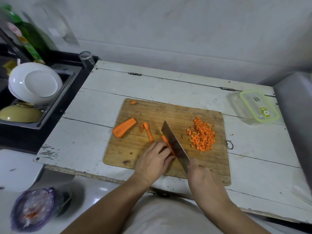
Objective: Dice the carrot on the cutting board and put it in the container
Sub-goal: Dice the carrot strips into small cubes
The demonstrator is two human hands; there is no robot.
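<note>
Task midway: a dice pile (201, 135) lies on the board (152, 114), the left hand (154, 157) pins a slab (166, 141), the right hand (200, 174) grips the cleaver (174, 146), while a chunk (124, 130) waits uncut and the container (256, 107) stands lidded beside the board.

Cleaver (174, 146) against carrot piece (166, 142) (left hand (154, 159) steadying).

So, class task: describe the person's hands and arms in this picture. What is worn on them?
Both forearms are bare up to the frame's lower edge: no sleeves show. The left hand and the right hand wear no gloves, and no rings, watch or bracelet can be seen. Light-coloured clothing shows between the arms.
</note>
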